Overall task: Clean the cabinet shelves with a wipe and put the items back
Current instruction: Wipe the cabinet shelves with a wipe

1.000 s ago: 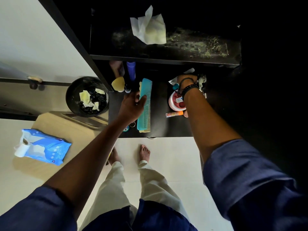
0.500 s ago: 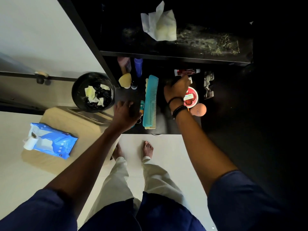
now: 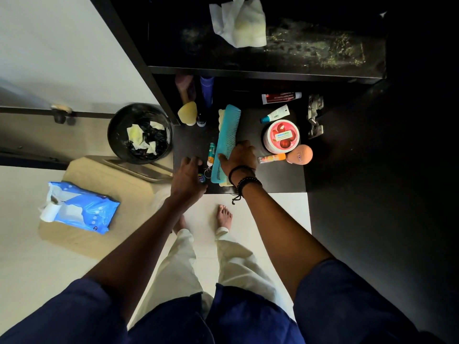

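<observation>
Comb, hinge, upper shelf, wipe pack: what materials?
Comb: likely plastic; uniform teal, moulded teeth, matte.
Hinge: metal; silvery with bright glints.
Upper shelf: probably black laminated board; flat square edge, dusty top.
Wipe pack: soft plastic film; glossy and creased.

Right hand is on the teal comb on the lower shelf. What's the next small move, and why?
Probably lift the teal comb straight up: the right hand grips it, thumb on one edge, fingers on the other. The lower shelf is crowded with items, and the wipe lies on the shelf above.
</observation>
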`<act>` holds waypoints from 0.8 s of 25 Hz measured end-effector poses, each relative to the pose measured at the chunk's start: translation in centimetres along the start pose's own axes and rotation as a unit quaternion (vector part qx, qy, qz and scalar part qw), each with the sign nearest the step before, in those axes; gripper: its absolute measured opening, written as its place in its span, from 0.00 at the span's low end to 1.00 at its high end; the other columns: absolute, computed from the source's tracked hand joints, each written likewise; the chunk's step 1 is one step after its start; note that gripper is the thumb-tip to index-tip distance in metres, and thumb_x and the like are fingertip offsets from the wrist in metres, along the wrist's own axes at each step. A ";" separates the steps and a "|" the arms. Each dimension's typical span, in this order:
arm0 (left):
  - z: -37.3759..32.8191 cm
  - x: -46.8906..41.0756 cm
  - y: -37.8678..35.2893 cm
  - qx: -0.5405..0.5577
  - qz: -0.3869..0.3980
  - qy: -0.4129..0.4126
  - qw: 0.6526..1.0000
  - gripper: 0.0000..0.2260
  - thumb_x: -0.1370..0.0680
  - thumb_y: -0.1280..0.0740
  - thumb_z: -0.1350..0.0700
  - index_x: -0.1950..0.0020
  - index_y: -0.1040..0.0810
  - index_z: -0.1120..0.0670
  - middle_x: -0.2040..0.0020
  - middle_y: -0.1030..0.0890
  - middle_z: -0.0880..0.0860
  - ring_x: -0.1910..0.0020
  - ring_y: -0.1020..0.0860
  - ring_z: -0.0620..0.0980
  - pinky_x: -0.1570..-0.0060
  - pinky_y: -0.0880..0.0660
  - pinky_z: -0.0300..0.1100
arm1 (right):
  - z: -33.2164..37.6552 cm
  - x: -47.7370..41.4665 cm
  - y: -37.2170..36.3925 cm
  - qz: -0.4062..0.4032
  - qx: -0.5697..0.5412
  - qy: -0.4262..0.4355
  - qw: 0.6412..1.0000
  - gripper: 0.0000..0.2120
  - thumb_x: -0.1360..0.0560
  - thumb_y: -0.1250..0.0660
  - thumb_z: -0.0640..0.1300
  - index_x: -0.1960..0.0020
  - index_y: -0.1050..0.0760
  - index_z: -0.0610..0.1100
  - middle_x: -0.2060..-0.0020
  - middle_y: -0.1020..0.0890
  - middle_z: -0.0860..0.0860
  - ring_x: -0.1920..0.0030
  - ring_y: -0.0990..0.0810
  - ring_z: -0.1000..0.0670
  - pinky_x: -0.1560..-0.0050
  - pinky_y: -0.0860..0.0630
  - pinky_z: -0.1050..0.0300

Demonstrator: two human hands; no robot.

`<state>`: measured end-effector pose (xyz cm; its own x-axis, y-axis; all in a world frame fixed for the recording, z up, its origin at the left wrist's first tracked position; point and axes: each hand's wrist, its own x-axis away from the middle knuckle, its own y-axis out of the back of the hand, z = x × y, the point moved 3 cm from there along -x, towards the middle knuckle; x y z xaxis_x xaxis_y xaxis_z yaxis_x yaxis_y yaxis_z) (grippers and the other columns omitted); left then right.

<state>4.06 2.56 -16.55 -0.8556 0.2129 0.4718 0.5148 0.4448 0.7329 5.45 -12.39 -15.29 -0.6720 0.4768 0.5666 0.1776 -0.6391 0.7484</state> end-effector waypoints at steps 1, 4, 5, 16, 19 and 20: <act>0.0 0.0 -0.2 0.003 -0.005 -0.006 1.000 0.23 0.36 0.23 0.62 0.44 0.27 0.56 0.44 0.26 0.56 0.48 0.23 0.58 0.53 0.23 0.47 | 0.2 0.0 -0.1 0.003 -0.008 -0.006 1.000 0.30 0.28 0.29 0.50 0.35 0.37 0.39 0.39 0.27 0.42 0.39 0.25 0.41 0.44 0.25 0.50; -0.3 -0.3 -0.4 0.012 -0.016 -0.015 1.000 0.22 0.35 0.24 0.61 0.45 0.27 0.55 0.46 0.24 0.55 0.50 0.23 0.57 0.53 0.22 0.50 | 0.4 -0.2 -0.6 0.043 -0.028 -0.022 0.998 0.27 0.27 0.30 0.49 0.34 0.35 0.38 0.37 0.27 0.42 0.37 0.26 0.41 0.43 0.25 0.50; -0.4 -0.4 -0.4 0.016 -0.016 -0.017 1.000 0.22 0.35 0.24 0.62 0.45 0.27 0.55 0.47 0.24 0.55 0.50 0.23 0.56 0.53 0.22 0.51 | 0.5 -0.4 -0.7 0.060 -0.028 -0.022 0.998 0.26 0.26 0.31 0.49 0.33 0.34 0.39 0.36 0.28 0.42 0.37 0.27 0.40 0.42 0.26 0.50; -3.0 -2.3 -1.0 0.003 0.008 -0.041 0.999 0.24 0.29 0.28 0.59 0.34 0.28 0.55 0.43 0.25 0.58 0.46 0.24 0.58 0.48 0.26 0.46 | -2.4 -1.2 2.8 -0.109 -0.081 -0.042 0.990 0.18 0.22 0.37 0.44 0.35 0.32 0.36 0.40 0.23 0.40 0.40 0.24 0.41 0.43 0.28 0.51; -3.9 -2.6 -1.6 0.006 0.026 -0.051 0.998 0.29 0.30 0.27 0.60 0.29 0.31 0.54 0.38 0.27 0.59 0.41 0.26 0.58 0.41 0.28 0.47 | -2.9 -0.3 2.6 -0.123 -0.097 -0.021 0.987 0.24 0.23 0.36 0.44 0.30 0.36 0.38 0.35 0.28 0.42 0.35 0.29 0.42 0.36 0.32 0.54; -4.2 -2.8 -1.9 0.010 0.032 -0.054 0.998 0.30 0.30 0.27 0.60 0.29 0.32 0.54 0.37 0.27 0.59 0.40 0.26 0.57 0.39 0.28 0.48 | -3.0 0.2 2.7 -0.132 -0.096 -0.008 0.987 0.25 0.23 0.36 0.43 0.29 0.37 0.39 0.34 0.29 0.43 0.33 0.32 0.43 0.34 0.35 0.56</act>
<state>5.69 -2.49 -17.20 -0.8220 0.3346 0.4608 0.5688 0.4449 0.6917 3.63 -15.77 -14.18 -0.6651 0.6500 0.3677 -0.1421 -0.5935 0.7922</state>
